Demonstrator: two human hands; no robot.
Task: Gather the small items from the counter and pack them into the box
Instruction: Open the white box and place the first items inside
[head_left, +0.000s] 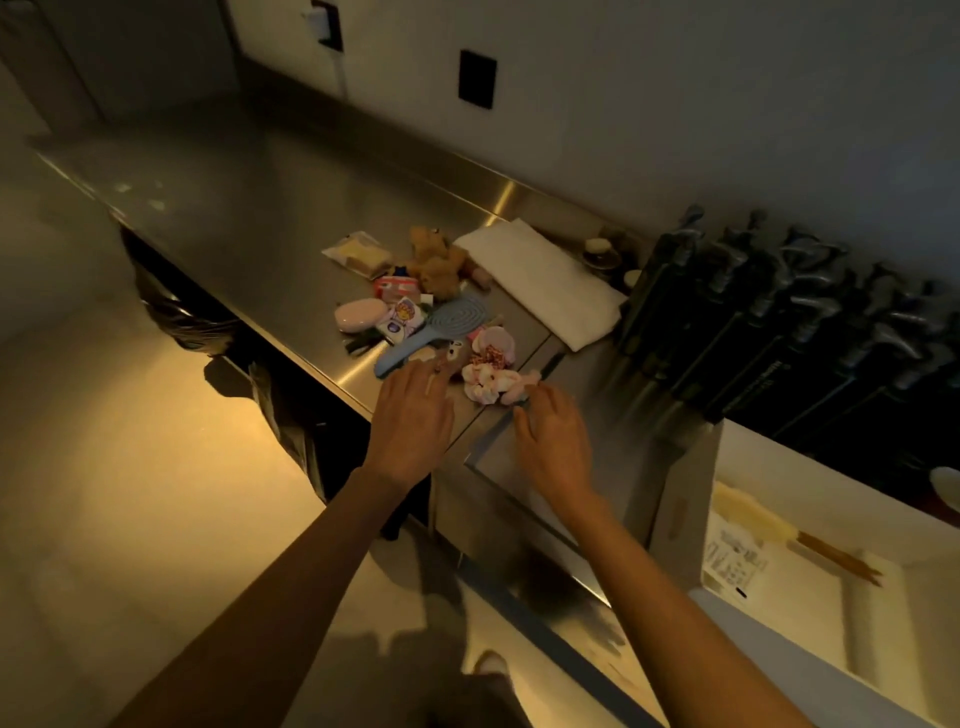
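Observation:
A heap of small items lies on the steel counter (249, 218): a blue hairbrush (431, 332), a pink oval case (358, 315), a small teddy bear (435, 262), a wrapped packet (358, 253), small printed packets (402, 317) and pink-white scrunchies (488, 374). My left hand (413, 415) reaches flat, fingers apart, to the brush handle's end. My right hand (553, 441) has its fingertips on a pale pink item (522, 387) beside the scrunchies; whether it grips it is unclear. The white open box (691, 483) stands at right with some items inside.
A folded white cloth (545, 286) lies behind the heap. Dark tripods (779, 322) with grey heads lie in a row at right. Small round containers (602, 252) sit by the wall. A black bag (176, 312) hangs under the counter at left.

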